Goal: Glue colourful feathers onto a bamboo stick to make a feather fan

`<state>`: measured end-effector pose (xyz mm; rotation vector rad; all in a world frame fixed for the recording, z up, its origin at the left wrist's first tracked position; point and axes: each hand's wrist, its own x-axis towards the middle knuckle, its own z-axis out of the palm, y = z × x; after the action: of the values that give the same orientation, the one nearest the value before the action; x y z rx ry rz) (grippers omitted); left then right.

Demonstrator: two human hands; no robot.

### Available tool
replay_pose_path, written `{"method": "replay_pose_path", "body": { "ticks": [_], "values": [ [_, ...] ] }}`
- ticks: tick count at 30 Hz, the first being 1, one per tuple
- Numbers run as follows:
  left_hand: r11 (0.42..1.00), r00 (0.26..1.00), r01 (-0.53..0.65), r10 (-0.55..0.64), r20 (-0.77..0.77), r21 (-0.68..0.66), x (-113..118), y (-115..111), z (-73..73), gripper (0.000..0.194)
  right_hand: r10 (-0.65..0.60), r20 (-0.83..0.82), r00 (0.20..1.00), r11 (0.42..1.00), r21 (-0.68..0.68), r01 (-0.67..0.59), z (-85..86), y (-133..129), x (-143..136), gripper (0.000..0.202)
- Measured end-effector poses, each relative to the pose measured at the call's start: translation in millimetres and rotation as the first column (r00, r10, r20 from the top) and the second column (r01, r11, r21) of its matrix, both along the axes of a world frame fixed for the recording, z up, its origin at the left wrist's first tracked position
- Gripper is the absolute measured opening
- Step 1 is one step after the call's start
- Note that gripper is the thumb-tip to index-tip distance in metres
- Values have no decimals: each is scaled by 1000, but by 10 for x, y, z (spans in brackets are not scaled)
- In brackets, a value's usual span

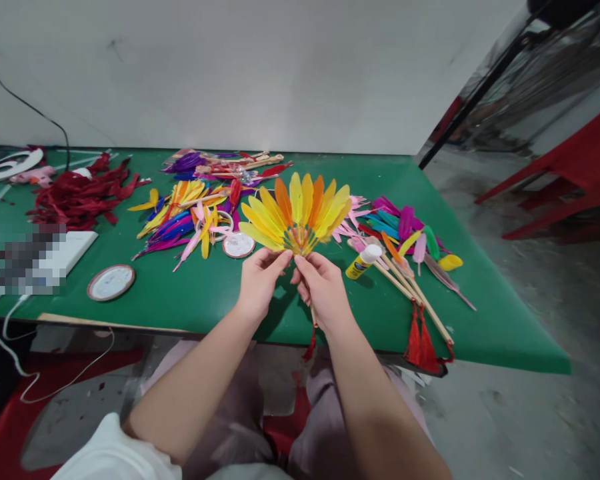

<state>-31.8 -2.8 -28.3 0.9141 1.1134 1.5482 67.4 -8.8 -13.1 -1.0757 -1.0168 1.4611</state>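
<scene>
A feather fan [300, 207] of yellow and orange feathers stands spread between my hands, above the front part of the green table. My left hand [261, 277] pinches its lower left edge, near the base of the feathers. With thumb and bent fingers, my right hand [323, 283] grips the base and the top of the wooden handle. Below that hand the handle's end shows, with a red tassel [310, 343] hanging from it. A yellow glue stick with a white cap [363, 262] stands just right of my right hand. My palms hide part of the handle.
Loose coloured feathers [180, 220] lie in piles behind and left of the fan. More feathers and wooden handles with red tassels [420, 337] lie at right. Dark red ribbons [75, 197], a round lid [111, 283] and a white device [80, 250] with cables occupy the left. The table [510, 333] ends at right.
</scene>
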Motion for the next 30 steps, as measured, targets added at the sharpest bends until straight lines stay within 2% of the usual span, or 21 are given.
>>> {"method": "replay_pose_path", "body": {
  "ticks": [13,30],
  "values": [
    [1000,1000,-12,12,-24,4,10,-12,3,21,-38,19,999,999,-15,38,-11,13,-12,28],
    [1000,999,-17,18,36,-15,10,-3,-12,21,-41,19,999,999,-27,42,17,-5,-29,26]
  ]
}}
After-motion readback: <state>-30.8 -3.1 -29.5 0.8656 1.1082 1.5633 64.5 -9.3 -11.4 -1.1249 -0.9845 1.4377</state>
